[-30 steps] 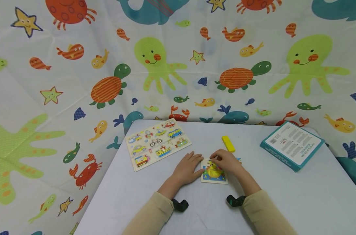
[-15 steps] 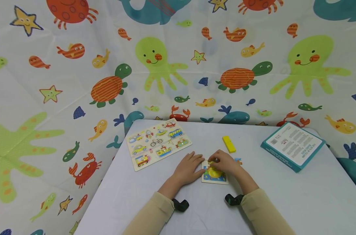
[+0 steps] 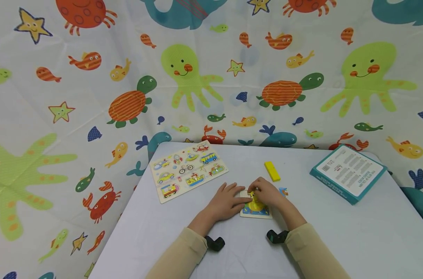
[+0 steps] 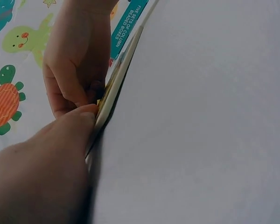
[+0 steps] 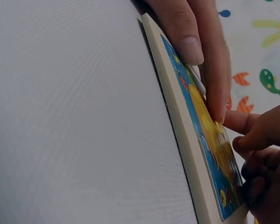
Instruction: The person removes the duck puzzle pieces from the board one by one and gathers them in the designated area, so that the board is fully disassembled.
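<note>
A small square wooden jigsaw puzzle [image 3: 256, 213] with a yellow duck on blue lies on the white table. My left hand [image 3: 229, 201] rests at its left side, fingers extended. Its index finger [image 5: 217, 84] reaches across to the duck, and its thumb [image 5: 189, 46] lies on the board's edge. Over the puzzle's upper right, my right hand [image 3: 267, 193] has its fingers curled and appears to pinch a yellow puzzle piece at the duck's head. Those fingertips partly hide that piece. Just right of this hand lies a loose orange and blue piece [image 3: 283, 191].
A larger vehicle puzzle board [image 3: 185, 170] lies at the back left. Behind my right hand sits a yellow block [image 3: 272, 171]. A teal box [image 3: 347, 172] stands at the back right. A sea-animal cloth [image 3: 211, 77] hangs behind the table.
My left index finger has moved right, onto the duck picture. My right hand's fingertips have shifted slightly at the duck's head, staying over the puzzle's upper part.
</note>
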Demonstrator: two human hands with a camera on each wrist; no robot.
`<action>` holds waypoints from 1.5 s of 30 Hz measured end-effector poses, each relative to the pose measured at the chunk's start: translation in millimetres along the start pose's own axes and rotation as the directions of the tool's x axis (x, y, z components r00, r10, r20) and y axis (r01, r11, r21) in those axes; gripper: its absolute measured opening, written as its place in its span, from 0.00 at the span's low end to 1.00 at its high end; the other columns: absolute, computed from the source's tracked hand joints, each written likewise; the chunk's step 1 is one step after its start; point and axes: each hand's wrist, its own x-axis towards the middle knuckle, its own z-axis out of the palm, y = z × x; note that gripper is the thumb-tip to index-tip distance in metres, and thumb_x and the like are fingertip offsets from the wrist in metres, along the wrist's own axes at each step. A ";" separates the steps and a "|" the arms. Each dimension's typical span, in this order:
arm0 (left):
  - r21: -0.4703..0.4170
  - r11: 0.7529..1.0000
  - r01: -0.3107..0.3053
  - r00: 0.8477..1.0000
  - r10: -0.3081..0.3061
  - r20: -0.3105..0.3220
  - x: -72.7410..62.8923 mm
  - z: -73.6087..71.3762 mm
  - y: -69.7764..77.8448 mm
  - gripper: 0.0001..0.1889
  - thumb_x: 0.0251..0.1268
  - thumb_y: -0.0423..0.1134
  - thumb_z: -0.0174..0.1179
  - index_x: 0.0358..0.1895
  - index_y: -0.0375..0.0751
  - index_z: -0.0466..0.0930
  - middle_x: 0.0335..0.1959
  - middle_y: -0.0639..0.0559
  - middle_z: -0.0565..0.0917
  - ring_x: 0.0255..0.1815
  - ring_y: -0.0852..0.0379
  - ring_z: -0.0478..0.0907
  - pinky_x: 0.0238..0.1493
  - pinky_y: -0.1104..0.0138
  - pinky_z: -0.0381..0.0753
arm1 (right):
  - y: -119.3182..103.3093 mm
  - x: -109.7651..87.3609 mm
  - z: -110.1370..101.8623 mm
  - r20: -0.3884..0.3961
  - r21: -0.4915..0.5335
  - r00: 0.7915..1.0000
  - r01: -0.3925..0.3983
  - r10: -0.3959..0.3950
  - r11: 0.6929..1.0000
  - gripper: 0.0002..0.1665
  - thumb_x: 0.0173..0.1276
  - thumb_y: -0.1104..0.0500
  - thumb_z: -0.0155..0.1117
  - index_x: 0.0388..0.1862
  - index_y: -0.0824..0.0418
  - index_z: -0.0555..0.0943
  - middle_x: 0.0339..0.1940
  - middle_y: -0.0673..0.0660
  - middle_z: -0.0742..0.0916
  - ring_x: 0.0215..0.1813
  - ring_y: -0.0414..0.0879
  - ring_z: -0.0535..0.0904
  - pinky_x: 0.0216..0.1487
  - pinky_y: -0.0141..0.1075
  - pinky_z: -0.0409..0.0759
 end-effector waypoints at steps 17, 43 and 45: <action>0.006 1.000 -0.001 0.999 0.001 0.040 -1.7 -5.0 5.5 0.22 0.76 0.62 0.39 0.71 0.84 0.58 0.78 0.59 0.60 0.81 0.46 0.51 0.78 0.39 0.46 | 5.6 -1.8 -2.4 -0.005 0.098 1.000 0.017 -0.017 0.995 0.17 0.72 0.67 0.48 0.43 0.52 0.84 0.47 0.52 0.83 0.36 0.45 0.74 0.37 0.36 0.75; -0.006 1.000 -0.005 0.999 0.005 0.039 -1.9 0.5 1.1 0.22 0.76 0.65 0.35 0.70 0.87 0.56 0.79 0.60 0.59 0.81 0.47 0.49 0.78 0.40 0.45 | 10.6 1.1 -24.3 0.022 0.083 0.999 -0.049 0.048 0.995 0.10 0.74 0.57 0.57 0.47 0.46 0.84 0.45 0.50 0.86 0.46 0.47 0.77 0.53 0.45 0.79; -0.009 1.000 -0.002 0.999 0.002 0.042 -2.1 0.4 1.0 0.22 0.76 0.65 0.36 0.70 0.87 0.56 0.79 0.60 0.59 0.82 0.47 0.49 0.78 0.40 0.45 | 11.4 0.5 -28.5 0.027 0.106 0.998 -0.067 0.065 0.992 0.10 0.74 0.56 0.58 0.47 0.46 0.84 0.46 0.50 0.86 0.47 0.48 0.77 0.53 0.44 0.79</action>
